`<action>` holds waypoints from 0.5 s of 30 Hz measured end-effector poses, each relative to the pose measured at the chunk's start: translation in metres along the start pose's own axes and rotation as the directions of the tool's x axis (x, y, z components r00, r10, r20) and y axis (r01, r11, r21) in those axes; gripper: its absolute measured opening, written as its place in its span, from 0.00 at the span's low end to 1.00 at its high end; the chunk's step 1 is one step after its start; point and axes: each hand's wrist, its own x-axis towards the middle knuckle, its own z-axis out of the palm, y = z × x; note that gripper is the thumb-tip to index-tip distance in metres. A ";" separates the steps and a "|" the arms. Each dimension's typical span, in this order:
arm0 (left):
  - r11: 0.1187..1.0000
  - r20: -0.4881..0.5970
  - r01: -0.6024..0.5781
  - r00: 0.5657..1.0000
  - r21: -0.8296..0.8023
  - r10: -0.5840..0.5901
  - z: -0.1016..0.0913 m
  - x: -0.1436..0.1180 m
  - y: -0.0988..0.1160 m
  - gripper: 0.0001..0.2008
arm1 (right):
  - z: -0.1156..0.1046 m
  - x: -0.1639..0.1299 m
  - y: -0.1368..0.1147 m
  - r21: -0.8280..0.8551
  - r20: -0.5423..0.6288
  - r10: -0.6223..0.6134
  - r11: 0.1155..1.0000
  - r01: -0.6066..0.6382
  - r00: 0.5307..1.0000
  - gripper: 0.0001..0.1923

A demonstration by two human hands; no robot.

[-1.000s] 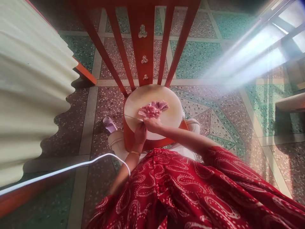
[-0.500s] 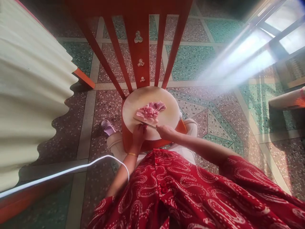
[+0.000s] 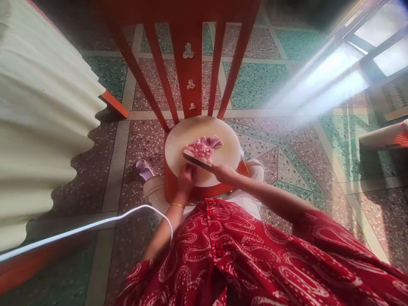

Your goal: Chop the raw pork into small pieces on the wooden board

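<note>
A round, pale cutting board (image 3: 174,142) rests on the seat of a reddish-orange chair (image 3: 174,193). Pink raw meat (image 3: 204,146) lies in a small heap at the board's middle. My right hand (image 3: 225,175) is closed around the handle of a knife (image 3: 197,162), whose blade points left along the near edge of the meat, its flat side showing. Just below the blade, at the board's near-left part, my left hand (image 3: 187,176) is closed with its fingers curled; whatever they hold is hidden.
The slatted chair back (image 3: 186,63) rises beyond the board. A white cable (image 3: 95,227) crosses at lower left to my left forearm. Cream cloth (image 3: 41,127) hangs at left. A glowing heater-like object (image 3: 387,136) stands at right on the tiled floor.
The knife blade has tilted, so more of its flat side shows, and it has shifted slightly up and right. The left hand stays nearly in place; the meat looks unchanged.
</note>
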 end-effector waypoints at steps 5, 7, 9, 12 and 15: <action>0.998 0.058 -0.038 0.998 0.045 0.036 -0.004 0.000 0.000 0.09 | 0.006 -0.015 0.005 0.001 -0.039 -0.009 1.000 0.009 0.999 0.16; 0.997 0.061 -0.035 0.998 0.066 0.031 -0.004 -0.001 -0.002 0.09 | 0.007 -0.013 -0.001 -0.002 -0.023 -0.007 1.000 0.007 1.000 0.14; 0.997 0.053 -0.041 0.998 0.065 0.037 -0.002 -0.002 -0.004 0.08 | 0.007 -0.006 -0.008 0.004 -0.003 -0.003 1.000 0.003 1.000 0.14; 0.998 0.049 -0.041 0.998 0.042 0.039 0.001 -0.003 -0.006 0.08 | 0.002 0.014 -0.022 0.024 0.001 -0.034 0.999 0.034 0.999 0.15; 0.999 0.074 -0.015 0.997 0.035 0.012 0.002 -0.003 -0.005 0.08 | -0.006 0.037 -0.037 0.038 -0.078 -0.097 0.994 0.100 0.992 0.15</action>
